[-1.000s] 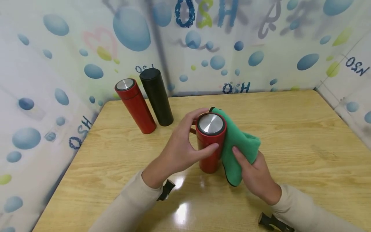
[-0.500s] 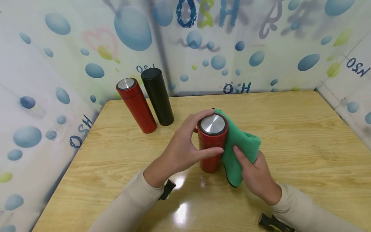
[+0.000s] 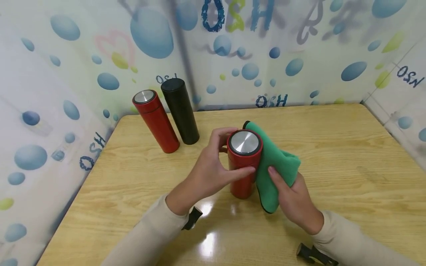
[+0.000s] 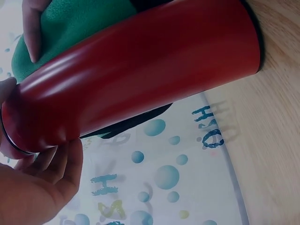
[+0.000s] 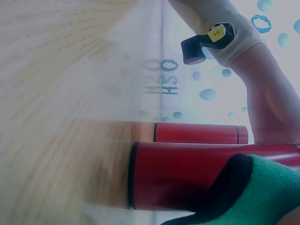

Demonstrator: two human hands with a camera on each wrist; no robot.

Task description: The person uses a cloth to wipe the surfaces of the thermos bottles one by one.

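A red thermos (image 3: 242, 187) with a silver-topped lid stands upright on the table, near its middle. My left hand (image 3: 208, 170) grips it around the upper part, thumb on the near side and fingers on the far side. In the left wrist view, those fingertips touch the red body (image 4: 140, 65) just below the lid. A green cloth (image 3: 274, 159) with black edging lies against the thermos's right side. My right hand (image 3: 294, 203) holds this cloth, its thumb on top; the other fingers are hidden behind the fabric. In the right wrist view, the cloth (image 5: 267, 197) covers part of the thermos.
Another red thermos (image 3: 161, 129) and a black thermos (image 3: 181, 112) stand side by side at the back left of the wooden table (image 3: 332, 147). A wall covering (image 3: 299, 88) with blue dots and letters rises behind the table's back edge.
The held thermos has shifted very slightly right. My left fingers slid further along its far rim, then drew back, and the thumb moved a little right. My right hand has hardly moved.
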